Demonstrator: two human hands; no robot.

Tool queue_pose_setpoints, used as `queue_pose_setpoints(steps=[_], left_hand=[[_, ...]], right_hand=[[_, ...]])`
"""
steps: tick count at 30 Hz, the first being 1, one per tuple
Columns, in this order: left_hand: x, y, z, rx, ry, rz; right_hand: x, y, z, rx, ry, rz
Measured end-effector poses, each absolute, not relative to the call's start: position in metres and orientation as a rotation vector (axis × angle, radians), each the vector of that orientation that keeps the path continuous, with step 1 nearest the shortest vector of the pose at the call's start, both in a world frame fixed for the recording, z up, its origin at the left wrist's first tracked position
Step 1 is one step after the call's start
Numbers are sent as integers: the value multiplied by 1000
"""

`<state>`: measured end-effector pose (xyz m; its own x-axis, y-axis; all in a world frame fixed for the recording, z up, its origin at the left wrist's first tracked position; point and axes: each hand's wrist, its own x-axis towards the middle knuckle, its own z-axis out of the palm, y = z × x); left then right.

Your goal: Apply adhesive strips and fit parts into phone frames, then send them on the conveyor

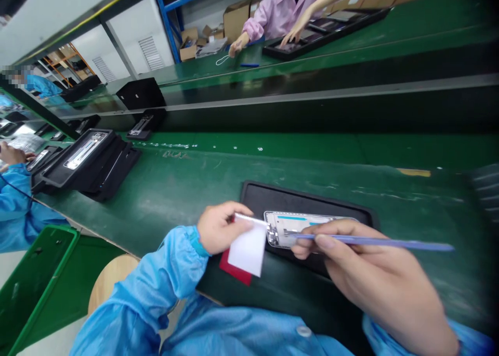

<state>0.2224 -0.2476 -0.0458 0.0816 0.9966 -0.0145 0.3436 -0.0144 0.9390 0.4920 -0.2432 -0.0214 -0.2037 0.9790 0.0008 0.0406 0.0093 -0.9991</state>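
My left hand point(220, 228) is closed on a small stack of white sheets point(246, 249) with a red sheet point(236, 273) under it. Between the thumb and fingers of my right hand point(370, 262) is a slim purple-blue stick tool point(397, 243). Its thin, pale tip points left, over the phone frame point(275, 215); whether it touches cannot be made out. The silver-white frame with blue strips lies in a black foam tray point(255, 192), and my right hand partly covers both. The white sheets come close to the frame's left end.
On the left is a stack of black trays point(91, 161), the top one holding a phone frame. Below stand a green bin point(39, 278) and a round wooden stool point(113, 278). Across the raised divider point(273, 111), a person in pink point(265, 21) handles a tray. Another person's blue sleeve point(15, 205) is at left.
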Motion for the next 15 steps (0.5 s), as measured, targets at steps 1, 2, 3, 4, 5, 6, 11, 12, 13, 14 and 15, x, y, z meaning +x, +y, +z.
queue_pose_setpoints(steps=[1,2,3,4,5,6,11,12,13,14,15], left_hand=[[205,-242,-49,1472,1476,1001],[186,-236,-51,1445,1570,1054],[166,-231,-53,1417,1676,1117],[146,-225,-55,1394,1758,1165],[129,-221,-58,1375,1826,1202],[113,-217,-60,1364,1880,1226],[83,-212,-75,1390,2013,1221],[83,-212,-78,1401,2021,1220],[84,-211,-81,1411,2026,1223],[85,-210,-83,1420,2029,1227],[85,-209,-84,1428,2032,1231]], right_hand=[[490,-238,-22,-1155,-1392,1355],[489,-233,-23,-1186,-1437,1363],[487,-227,-25,-1220,-1518,1360],[486,-221,-28,-1251,-1621,1350],[486,-216,-32,-1280,-1723,1334],[486,-211,-37,-1309,-1798,1311],[494,-201,-57,-1437,-1861,1228],[495,-201,-58,-1431,-1884,1218],[495,-202,-59,-1418,-1907,1209],[494,-203,-59,-1406,-1925,1202],[492,-204,-58,-1399,-1936,1199]])
